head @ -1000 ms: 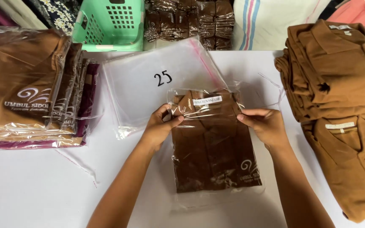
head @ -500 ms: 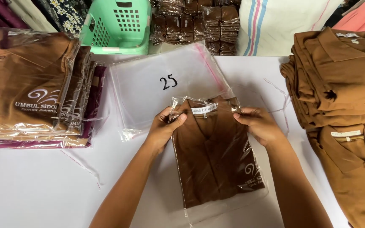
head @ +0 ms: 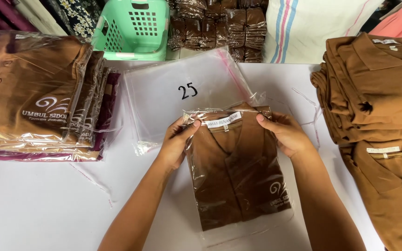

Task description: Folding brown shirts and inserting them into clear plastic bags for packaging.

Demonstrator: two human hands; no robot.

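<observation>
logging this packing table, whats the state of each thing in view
bagged shirt: folded, in clear bag, flat on the table, top edge pinched by both hands
left hand: gripping bag's top left
right hand: gripping bag's top right
empty bags: flat, unfilled
bagged stack: sealed, piled
loose shirts: folded, unbagged
basket: upright

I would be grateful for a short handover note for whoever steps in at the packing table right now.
Left hand pinches the top left corner of the bagged brown shirt; right hand holds the top right corner.
The shirt lies fully inside its clear bag on the white table. I cannot tell whether the flap is sealed.
Empty clear bags lie just behind it.
Done: a packed stack at left.
Left: unbagged brown shirts piled at right.
</observation>
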